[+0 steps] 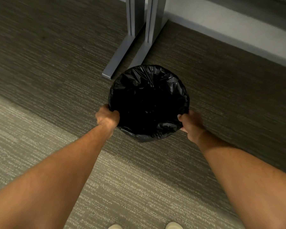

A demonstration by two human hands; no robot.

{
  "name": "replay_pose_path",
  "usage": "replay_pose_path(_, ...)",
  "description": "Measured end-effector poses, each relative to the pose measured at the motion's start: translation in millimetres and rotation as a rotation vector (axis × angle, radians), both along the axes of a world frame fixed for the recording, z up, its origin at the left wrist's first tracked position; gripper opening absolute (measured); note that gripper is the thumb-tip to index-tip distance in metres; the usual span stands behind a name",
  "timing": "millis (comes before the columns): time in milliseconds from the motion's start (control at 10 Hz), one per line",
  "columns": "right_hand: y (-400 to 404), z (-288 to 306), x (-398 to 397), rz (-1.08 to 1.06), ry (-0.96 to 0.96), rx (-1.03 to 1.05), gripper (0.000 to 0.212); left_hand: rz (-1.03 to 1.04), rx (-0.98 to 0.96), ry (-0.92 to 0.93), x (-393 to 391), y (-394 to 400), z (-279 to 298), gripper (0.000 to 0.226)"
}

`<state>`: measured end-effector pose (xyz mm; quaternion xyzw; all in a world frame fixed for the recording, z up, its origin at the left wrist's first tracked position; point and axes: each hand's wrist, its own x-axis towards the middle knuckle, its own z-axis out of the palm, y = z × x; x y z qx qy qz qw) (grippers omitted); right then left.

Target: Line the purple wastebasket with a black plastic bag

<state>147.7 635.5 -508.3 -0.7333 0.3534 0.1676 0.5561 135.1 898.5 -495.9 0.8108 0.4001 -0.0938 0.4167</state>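
Observation:
A black plastic bag (149,80) covers the round wastebasket on the carpet, folded over the whole rim, so no purple shows. Its inside is dark and deep. My left hand (106,117) grips the rim and bag at the near left, fingers curled over the edge. My right hand (191,123) grips the rim and bag at the near right, thumb inside the opening.
Two grey metal desk legs (122,53) with flat feet stand just behind the basket, touching or nearly so. A pale baseboard (229,30) runs along the wall at the upper right. Grey-brown carpet (48,80) surrounds the basket. My shoe tips (173,225) show at the bottom edge.

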Motion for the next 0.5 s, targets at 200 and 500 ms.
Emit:
replay_pose_path(200, -1.2, 3.6, -7.1, 0.069, -0.025, 0.044, 0.025, -0.174, 0.129, 0.116, -2.2, 2.1, 12.3, 0.031)
replay_pose_path(500, -0.2, 64.6, -41.4, 0.675, -0.332, -0.783, 0.083, -0.838, 0.55, -0.233, -26.8, -25.5, 75.2, 0.074)
